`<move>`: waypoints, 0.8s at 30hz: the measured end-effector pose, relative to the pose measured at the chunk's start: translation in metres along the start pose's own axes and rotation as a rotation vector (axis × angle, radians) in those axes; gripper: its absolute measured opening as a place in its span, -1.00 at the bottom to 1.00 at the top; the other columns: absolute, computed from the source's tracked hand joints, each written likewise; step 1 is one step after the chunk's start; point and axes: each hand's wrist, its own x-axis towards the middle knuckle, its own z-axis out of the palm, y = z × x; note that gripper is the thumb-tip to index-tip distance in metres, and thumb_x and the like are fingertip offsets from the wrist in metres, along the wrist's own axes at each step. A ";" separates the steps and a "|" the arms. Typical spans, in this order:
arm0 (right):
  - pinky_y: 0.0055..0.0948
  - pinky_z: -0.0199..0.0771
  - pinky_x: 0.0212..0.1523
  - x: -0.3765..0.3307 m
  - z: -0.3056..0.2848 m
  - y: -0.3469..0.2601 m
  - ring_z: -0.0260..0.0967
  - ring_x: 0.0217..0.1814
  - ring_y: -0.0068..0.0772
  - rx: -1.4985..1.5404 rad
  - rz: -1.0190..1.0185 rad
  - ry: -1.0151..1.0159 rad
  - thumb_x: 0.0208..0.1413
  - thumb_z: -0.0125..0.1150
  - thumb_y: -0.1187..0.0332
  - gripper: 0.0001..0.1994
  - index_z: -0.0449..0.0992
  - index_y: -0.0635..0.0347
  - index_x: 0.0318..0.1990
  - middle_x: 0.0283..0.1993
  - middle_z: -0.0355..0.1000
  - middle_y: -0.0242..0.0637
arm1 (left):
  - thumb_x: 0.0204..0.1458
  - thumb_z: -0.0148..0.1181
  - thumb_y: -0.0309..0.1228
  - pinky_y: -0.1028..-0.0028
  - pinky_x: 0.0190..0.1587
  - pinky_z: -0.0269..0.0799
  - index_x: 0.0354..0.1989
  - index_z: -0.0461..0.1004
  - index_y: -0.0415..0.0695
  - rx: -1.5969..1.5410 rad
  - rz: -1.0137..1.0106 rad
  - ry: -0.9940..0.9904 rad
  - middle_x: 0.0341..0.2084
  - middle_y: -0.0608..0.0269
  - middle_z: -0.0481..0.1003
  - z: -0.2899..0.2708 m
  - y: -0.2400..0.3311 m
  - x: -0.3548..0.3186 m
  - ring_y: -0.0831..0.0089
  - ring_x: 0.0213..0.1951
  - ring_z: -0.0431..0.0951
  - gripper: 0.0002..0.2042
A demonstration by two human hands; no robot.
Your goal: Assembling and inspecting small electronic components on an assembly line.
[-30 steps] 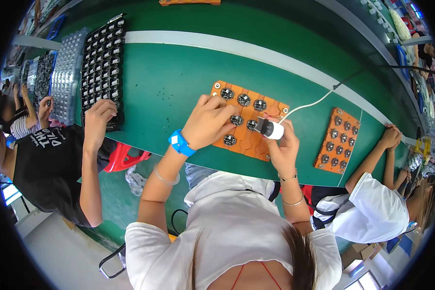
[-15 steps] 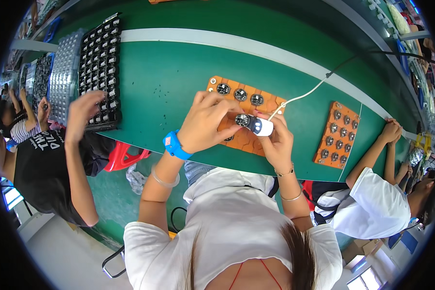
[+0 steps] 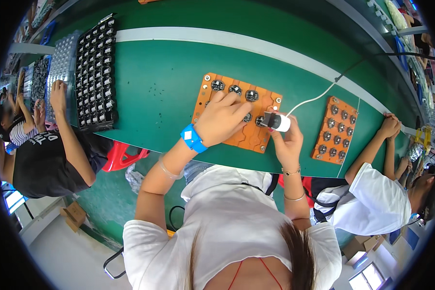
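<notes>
Left hand (image 3: 222,121): fingers spread flat on orange jig (image 3: 237,112), pressing round dark parts; blue wristband (image 3: 193,138) with a pale diamond patch.
Right hand (image 3: 286,142): wrapped around white tool (image 3: 275,122), its dark tip against the jig.
Jig: flat orange board with scalloped cut-outs, on green worktop (image 3: 164,82), just ahead of the person.
Cable (image 3: 314,99): white, runs from tool across the worktop.
Second jig (image 3: 334,129): same orange, to the right.
Tray (image 3: 94,75): black, gridded, far left.
</notes>
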 end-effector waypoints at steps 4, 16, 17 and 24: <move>-0.40 0.29 0.13 0.000 0.000 -0.004 0.35 0.09 -0.32 -0.082 -0.032 -0.058 -0.05 0.21 0.63 -0.66 0.44 0.33 -0.04 0.00 0.42 -0.19 | -0.23 0.38 -0.37 0.37 -0.14 0.18 -0.15 0.44 -0.06 -0.085 -0.019 0.045 -0.42 0.38 0.48 -0.012 0.007 0.005 0.37 -0.21 0.38 -0.60; -0.41 0.31 0.11 -0.002 0.002 0.001 0.35 0.09 -0.33 -0.035 -0.040 -0.079 -0.02 0.21 0.61 -0.65 0.42 0.38 -0.02 0.02 0.39 -0.17 | -0.23 0.40 -0.37 0.38 -0.12 0.16 -0.13 0.41 -0.05 -0.167 -0.038 0.098 -0.33 0.43 0.54 -0.018 0.014 0.008 0.38 -0.20 0.40 -0.58; -0.39 0.30 0.13 -0.006 0.004 0.008 0.34 0.10 -0.32 0.026 -0.018 -0.049 0.01 0.20 0.60 -0.65 0.39 0.38 0.00 0.03 0.39 -0.16 | -0.22 0.40 -0.36 0.38 -0.12 0.16 -0.14 0.42 -0.04 -0.169 -0.052 0.069 -0.31 0.43 0.54 -0.017 0.012 0.007 0.38 -0.19 0.40 -0.58; -0.38 0.30 0.10 -0.014 0.001 0.003 0.36 0.06 -0.35 0.323 0.079 0.142 0.05 0.21 0.56 -0.68 0.37 0.38 -0.02 -0.01 0.42 -0.16 | -0.21 0.37 -0.33 0.35 -0.11 0.19 -0.19 0.40 -0.05 -0.106 -0.051 0.064 -0.32 0.42 0.48 -0.015 0.007 -0.005 0.38 -0.22 0.39 -0.62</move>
